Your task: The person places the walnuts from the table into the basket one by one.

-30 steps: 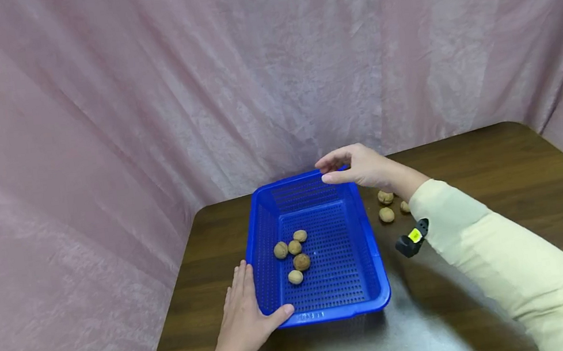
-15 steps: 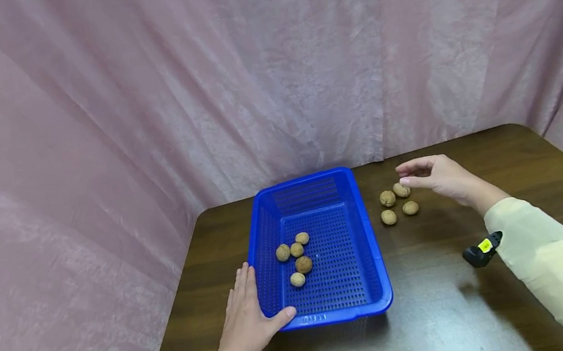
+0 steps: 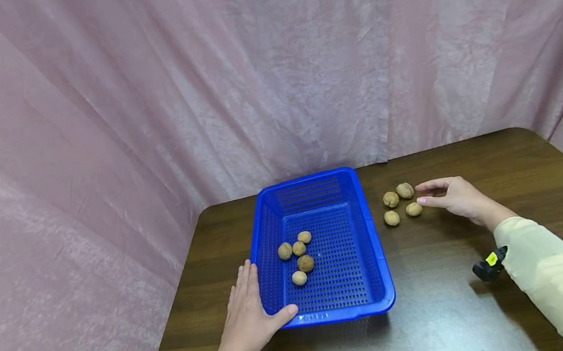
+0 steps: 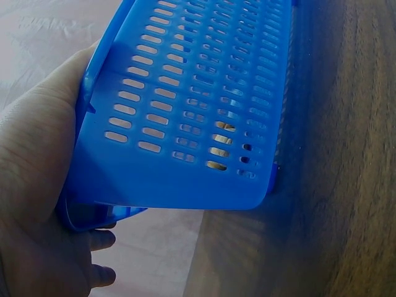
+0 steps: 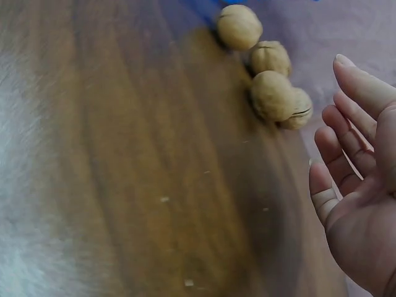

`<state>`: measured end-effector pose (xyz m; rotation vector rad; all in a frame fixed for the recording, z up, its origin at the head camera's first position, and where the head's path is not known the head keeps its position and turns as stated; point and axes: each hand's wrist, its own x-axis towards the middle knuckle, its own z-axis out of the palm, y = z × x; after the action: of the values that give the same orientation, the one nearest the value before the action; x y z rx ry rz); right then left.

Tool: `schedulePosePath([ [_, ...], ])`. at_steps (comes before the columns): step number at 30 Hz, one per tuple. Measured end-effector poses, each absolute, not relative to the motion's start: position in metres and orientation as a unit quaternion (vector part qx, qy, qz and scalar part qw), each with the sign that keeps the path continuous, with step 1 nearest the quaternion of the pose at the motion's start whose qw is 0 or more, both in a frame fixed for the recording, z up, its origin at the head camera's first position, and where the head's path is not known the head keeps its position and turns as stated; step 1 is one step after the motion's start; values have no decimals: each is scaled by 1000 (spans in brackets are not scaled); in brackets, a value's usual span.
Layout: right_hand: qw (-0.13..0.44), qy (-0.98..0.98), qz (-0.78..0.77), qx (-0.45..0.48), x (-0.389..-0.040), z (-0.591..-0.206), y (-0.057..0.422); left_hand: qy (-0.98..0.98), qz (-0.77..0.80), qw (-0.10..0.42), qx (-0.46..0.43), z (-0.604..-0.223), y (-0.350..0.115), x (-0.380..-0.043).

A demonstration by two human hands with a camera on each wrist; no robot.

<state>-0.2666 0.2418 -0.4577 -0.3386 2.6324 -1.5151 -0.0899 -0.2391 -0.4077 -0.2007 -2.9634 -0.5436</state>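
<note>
My left hand [image 3: 247, 318] rests on the near left corner of a blue plastic basket [image 3: 385, 279], its fingers straight along the side rim and the thumb on the front rim. In the left wrist view the palm lies against the basket's rim [image 4: 93, 71]. Several walnuts [image 3: 305, 263] lie on the basket floor, toward its left side. To the right of the basket, a small group of walnuts [image 3: 391, 199] sits on the table. My right hand [image 3: 458, 199] is just right of that group, holding nothing, its thumb tip close to the nearest walnut [image 5: 272, 96].
The dark wooden table [image 3: 499, 165] extends right and in front of the basket. A pink curtain [image 3: 302, 80] hangs behind its far edge. Small pale crumbs [image 5: 164, 199] lie on the table. A black wrist camera [image 3: 490, 267] hangs below the right sleeve.
My right hand has moved from above the basket's far right corner to the right, then down beside the loose walnuts. The left hand has stayed on the basket's corner.
</note>
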Motion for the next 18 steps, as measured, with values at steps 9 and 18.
schedulePosePath([
  [9, 48, 869, -479, -112, -268, -474, 237, -981, -175, 58, -63, -408, -239, -90],
  [18, 48, 867, -478, -133, -272, -484, 226, -981, -176, 58, -62, -408, -240, -90],
])
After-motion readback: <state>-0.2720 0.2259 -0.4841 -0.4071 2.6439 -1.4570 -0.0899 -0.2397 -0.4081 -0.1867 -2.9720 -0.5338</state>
